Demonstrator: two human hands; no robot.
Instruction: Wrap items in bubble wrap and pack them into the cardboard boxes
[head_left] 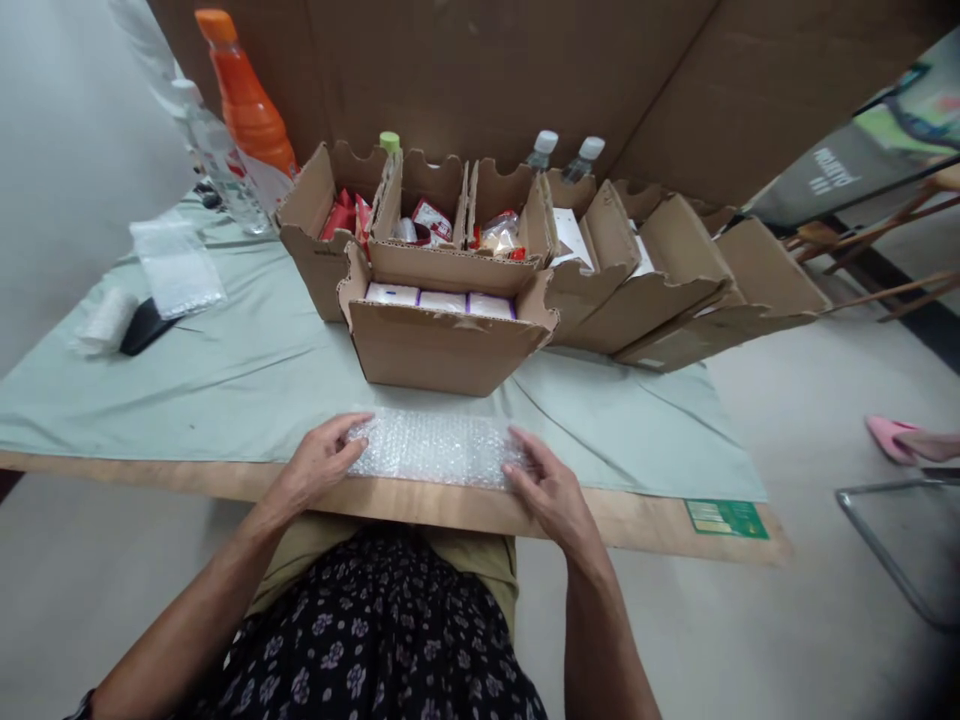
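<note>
A strip of clear bubble wrap (431,448) lies lengthwise along the front edge of the table. Its left end is between the thumb and fingers of my left hand (319,462). At the other end, my right hand (549,486) grips the wrap in the same way, thumb in front and fingers behind. Just beyond the wrap stands an open cardboard box (442,345) with several white, purple-edged packs (442,301) inside.
Behind it, several open cardboard boxes (592,300) form a row with packets and white items. An orange bottle (255,110) and clear bottle (225,165) stand at left. Folded bubble wrap (176,262) and a dark object (146,327) lie nearby. A green card (726,518) sits at the front right edge.
</note>
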